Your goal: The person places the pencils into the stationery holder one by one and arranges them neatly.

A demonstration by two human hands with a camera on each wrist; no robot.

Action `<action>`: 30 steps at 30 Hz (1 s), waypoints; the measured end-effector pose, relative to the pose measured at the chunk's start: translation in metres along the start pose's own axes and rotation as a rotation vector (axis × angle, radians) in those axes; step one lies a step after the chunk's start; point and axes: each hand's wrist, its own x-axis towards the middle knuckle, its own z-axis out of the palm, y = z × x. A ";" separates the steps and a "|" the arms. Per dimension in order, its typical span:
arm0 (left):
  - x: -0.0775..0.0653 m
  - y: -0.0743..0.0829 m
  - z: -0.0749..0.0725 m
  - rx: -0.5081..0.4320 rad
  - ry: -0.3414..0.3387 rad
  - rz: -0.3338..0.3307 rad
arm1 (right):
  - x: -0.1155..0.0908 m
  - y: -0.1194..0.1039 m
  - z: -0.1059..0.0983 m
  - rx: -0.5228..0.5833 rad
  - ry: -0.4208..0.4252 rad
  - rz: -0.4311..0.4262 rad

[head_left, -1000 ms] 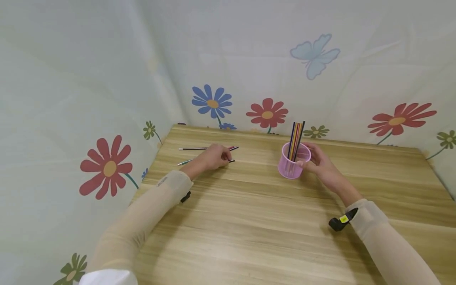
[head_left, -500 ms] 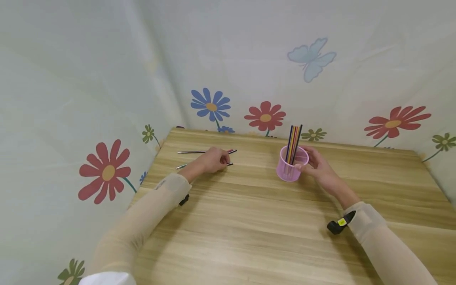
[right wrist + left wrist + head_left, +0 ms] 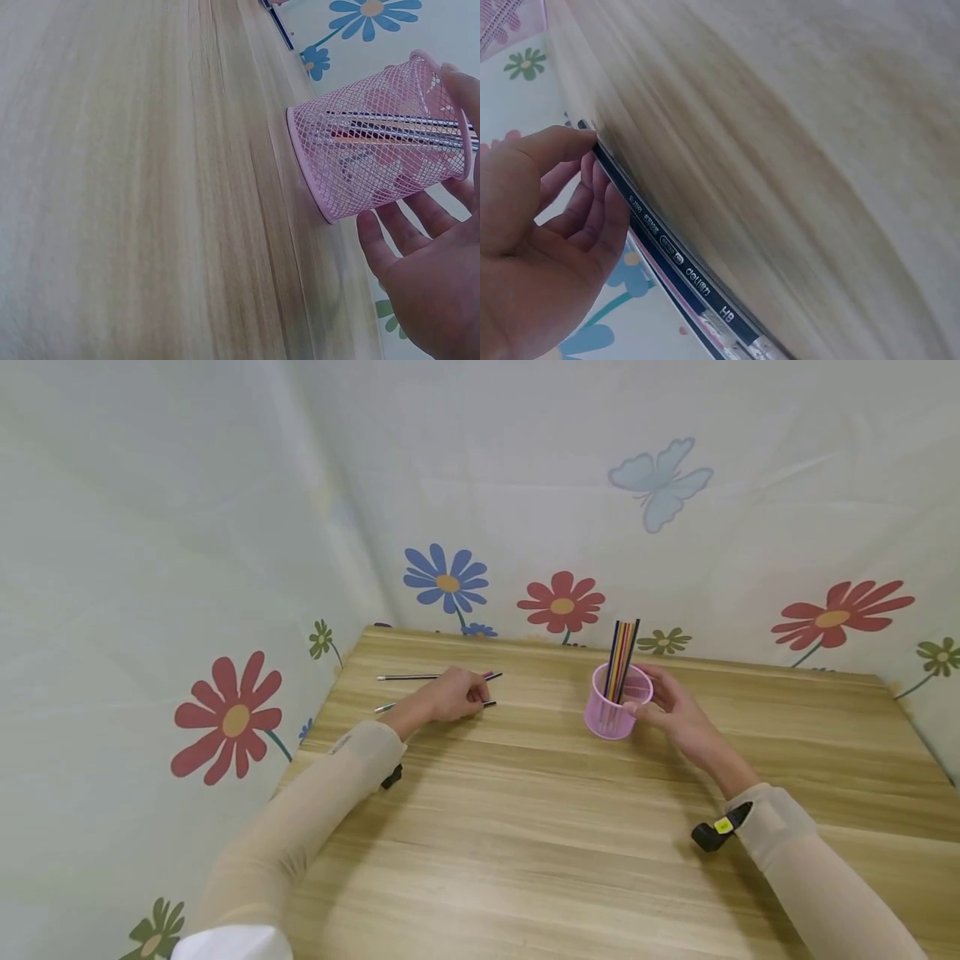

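Note:
My left hand (image 3: 453,695) is at the back left of the table, its thumb and fingertips pinching a dark pencil (image 3: 656,234) marked HB. That pencil lies low along the tabletop, and its black end shows past my fingers in the head view. Just behind it lie more pencils (image 3: 405,677), partly covered by the hand. A pink mesh pencil cup (image 3: 602,720) stands upright farther right, with several coloured pencils (image 3: 621,660) leaning in it. My right hand (image 3: 681,717) grips the cup from its right side, thumb at the near rim and fingers around the far wall.
The wood-grain table (image 3: 517,827) reaches back to a pale curtain (image 3: 510,485) printed with flowers and a butterfly. Another curtain side closes in along the table's left edge. A black wrist camera (image 3: 712,835) sits on my right sleeve.

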 end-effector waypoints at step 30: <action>0.024 0.098 -0.052 -0.304 0.156 0.180 | 0.004 -0.005 0.006 0.009 0.026 -0.035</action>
